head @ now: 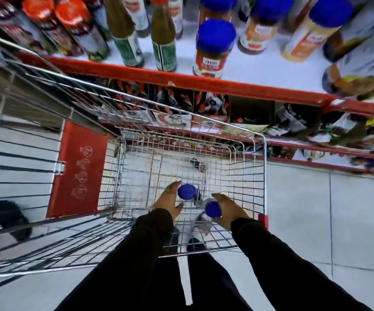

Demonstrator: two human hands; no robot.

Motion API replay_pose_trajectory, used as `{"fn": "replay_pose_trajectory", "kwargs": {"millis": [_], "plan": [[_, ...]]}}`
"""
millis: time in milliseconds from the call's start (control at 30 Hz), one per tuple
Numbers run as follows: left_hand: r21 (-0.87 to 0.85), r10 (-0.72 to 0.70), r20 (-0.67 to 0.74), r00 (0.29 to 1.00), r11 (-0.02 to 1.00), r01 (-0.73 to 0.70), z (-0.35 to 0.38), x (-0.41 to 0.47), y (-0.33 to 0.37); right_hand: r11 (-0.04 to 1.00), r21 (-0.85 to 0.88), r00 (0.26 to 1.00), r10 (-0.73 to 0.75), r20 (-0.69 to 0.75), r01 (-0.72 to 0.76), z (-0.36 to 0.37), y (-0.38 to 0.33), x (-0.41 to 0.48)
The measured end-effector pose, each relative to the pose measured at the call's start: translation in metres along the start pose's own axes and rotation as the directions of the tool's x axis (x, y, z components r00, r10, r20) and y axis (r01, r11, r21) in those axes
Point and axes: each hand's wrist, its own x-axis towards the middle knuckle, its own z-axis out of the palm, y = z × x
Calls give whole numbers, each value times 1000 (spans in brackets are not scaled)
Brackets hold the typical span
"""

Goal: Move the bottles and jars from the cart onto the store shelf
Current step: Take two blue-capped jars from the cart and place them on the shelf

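Note:
I look straight down into a wire shopping cart. Deep inside it, my left hand wraps around a jar with a blue lid. My right hand grips a second blue-lidded jar just to the right of the first. Both arms wear black sleeves. Above the cart runs the white store shelf with a red front edge. Similar blue-lidded jars stand on it, with a bare white patch between them.
Green-labelled bottles and red-capped bottles fill the shelf's left part. Lower shelves with packets lie behind the cart. The cart's red child-seat flap is at left. Pale floor tiles lie to the right.

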Motion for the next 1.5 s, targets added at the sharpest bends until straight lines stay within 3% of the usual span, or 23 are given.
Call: {"fn": "replay_pose_trajectory", "kwargs": {"millis": [167,267,467,600,1033,1333,1500], "plan": [[45,-42,6,999,998,42,23,33,-2,962,-262,997,-74,3,72,14,8,32],[99,-50,-26,998,994,52,31,44,0,949,-305,994,-99,-39,83,19,14,41],[13,-23,-102,994,1000,25,24,40,5,999,-16,981,-33,-193,30,9,15,33],[-43,39,-160,986,998,-46,4,17,19,987,142,962,-32,-271,73,-17,10,7],[-175,185,-413,892,945,-278,-63,-51,97,920,206,836,-186,-517,333,-112,-5,-90],[-250,232,-558,797,868,-428,-109,-62,171,833,239,641,-169,-748,498,-183,8,-130],[-228,308,-632,711,803,-551,-136,-59,233,773,260,482,-66,-874,578,-232,6,-141]]}}
